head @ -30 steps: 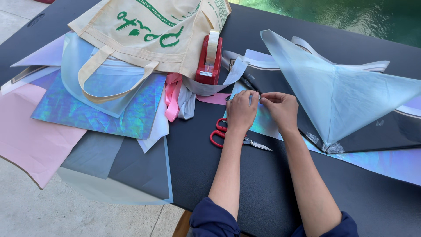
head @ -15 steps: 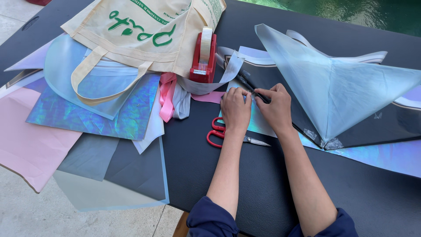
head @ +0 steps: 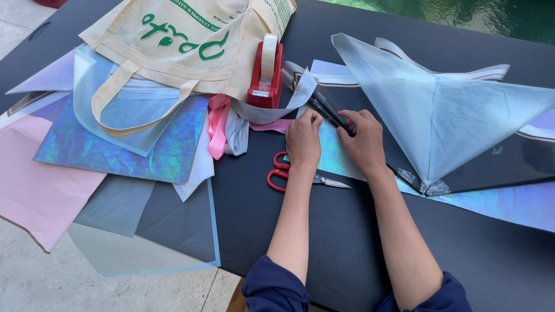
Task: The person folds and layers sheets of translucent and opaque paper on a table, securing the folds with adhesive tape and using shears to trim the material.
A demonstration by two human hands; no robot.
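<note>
Both hands press an iridescent sheet on the dark desk (head: 347, 254).

The left hand (head: 303, 140) and right hand (head: 364, 140) lie palm-down, gripping nothing, on the iridescent sheet (head: 333, 151); red scissors (head: 283, 171) sit under the left wrist, a red tape dispenser (head: 266, 72) just beyond.

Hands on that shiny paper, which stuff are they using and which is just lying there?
In use: left hand and right hand pressing the shiny blue sheet.

Lying about: red scissors, red tape dispenser, cloth bag, pink paper, pale blue folded shape.
</note>
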